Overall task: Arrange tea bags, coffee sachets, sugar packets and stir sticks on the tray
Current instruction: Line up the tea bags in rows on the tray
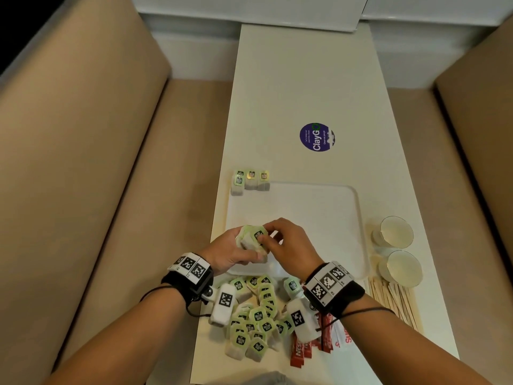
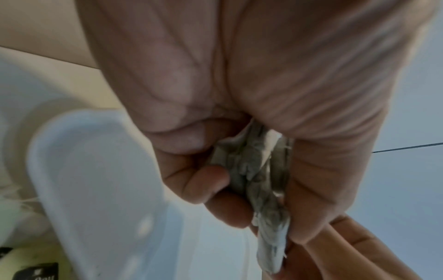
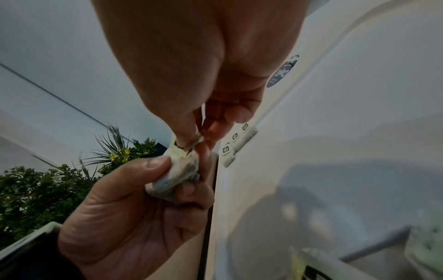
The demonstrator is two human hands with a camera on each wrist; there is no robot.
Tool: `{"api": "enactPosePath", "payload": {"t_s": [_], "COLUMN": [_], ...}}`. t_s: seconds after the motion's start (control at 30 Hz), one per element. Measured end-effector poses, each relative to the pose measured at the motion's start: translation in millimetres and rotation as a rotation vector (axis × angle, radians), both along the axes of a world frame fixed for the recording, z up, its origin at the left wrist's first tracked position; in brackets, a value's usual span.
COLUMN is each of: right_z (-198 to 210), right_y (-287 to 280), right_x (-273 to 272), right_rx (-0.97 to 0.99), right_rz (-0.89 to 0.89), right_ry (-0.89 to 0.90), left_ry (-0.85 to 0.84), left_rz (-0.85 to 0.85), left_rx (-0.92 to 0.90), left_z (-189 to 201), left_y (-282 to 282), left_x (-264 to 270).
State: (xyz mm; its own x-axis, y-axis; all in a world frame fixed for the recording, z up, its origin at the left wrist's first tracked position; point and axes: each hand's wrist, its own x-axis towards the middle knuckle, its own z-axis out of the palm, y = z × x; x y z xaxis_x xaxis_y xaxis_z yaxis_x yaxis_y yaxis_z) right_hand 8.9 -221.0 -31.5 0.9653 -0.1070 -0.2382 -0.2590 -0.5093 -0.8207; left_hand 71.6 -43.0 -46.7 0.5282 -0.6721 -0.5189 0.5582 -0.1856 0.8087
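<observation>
Left hand curled around a small bunch of tea bags, held just above the near left corner of the white tray. From the left wrist view, grey bag bodies pressed between thumb and fingers, hanging edge-on. Right hand meeting the bunch from the right — thumb and forefinger pinching the green tag of the top bag, remaining fingers loosely bent. Same pinch seen from the right wrist view: fingertips closed on the tag above the wad in the left palm.

Three tea bags laid in a row at the tray's far left corner, tags overhanging the rim onto the table. Rest of the tray floor bare. Loose heap of tea bags on the table just in front of the tray, under both wrists. Red coffee sachets and white sugar packets beside the heap on the right, partly hidden by the right wrist. Wooden stir sticks fanned out further right — near the tray's near right corner. Two glasses standing just right of the tray. Round purple sticker on the table beyond the tray.
</observation>
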Motion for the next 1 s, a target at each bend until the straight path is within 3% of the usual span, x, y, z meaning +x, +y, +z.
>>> {"api": "enactPosePath", "payload": {"t_s": [0.17,0.33,0.6,0.8,1.0], "right_z": [6.9,11.6,15.3,13.8,2.9], "right_y": [-6.3,-16.8,-13.0,-12.8,-14.2], "right_x": [2.8,1.2,3.6,11.4,12.8], "right_rx": [0.01,0.05,0.08,0.092,0.043], "right_rz": [-0.055,-0.047,0.008,0.036,0.047], "right_ry": [-0.028,-0.011,-0.006,-0.024,0.013], "left_ry": [0.063,0.059,-0.12,-0.21,-0.191], "left_rz": [0.047,0.124,0.212,0.164,0.215], "left_rx": [-0.042,0.037,0.162,0.195,0.201], "left_z": [2.6,0.4,3.1,7.5,2.8], "left_y": [4.7,8.5,3.8,-4.2,-6.6], "left_x": [-1.5,4.4,13.7,17.6,19.8]}}
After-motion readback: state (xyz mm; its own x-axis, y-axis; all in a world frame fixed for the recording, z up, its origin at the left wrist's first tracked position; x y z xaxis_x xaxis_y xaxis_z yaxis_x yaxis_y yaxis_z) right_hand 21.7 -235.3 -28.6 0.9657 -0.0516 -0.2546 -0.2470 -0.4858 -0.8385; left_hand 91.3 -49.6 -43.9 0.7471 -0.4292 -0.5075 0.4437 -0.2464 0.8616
